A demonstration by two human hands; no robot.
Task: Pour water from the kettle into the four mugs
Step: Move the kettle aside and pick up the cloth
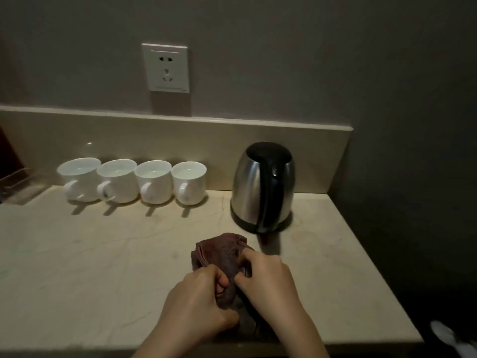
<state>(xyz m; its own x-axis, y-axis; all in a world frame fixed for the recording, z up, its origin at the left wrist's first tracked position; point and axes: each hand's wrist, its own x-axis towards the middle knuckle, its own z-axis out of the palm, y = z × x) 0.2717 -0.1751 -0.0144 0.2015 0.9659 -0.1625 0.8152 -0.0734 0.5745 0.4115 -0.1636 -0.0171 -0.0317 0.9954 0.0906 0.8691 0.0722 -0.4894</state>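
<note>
Both hands, left hand (198, 303) and right hand (268, 280), are pinching a dark maroon folded cloth (222, 251) in a clenched grip on the pale stone bench (77, 267), likely for wiping. Behind, the steel kettle (263, 187) is standing upright beside four white mugs (131, 180) holding water.

— One view only, from the person's head, looking forward and steeply down over the table (77, 267).

— Which way does it face?

— Toward the back wall; the wall socket (165, 67) sits upper centre, the table's right edge slants off into the dark.

— How near?

— Close. The left hand (198, 303) and right hand (268, 282) fill the bottom of the frame, forearms cut by the lower edge. Wide-angle lens: the backsplash (180, 140) line bows slightly.
</note>
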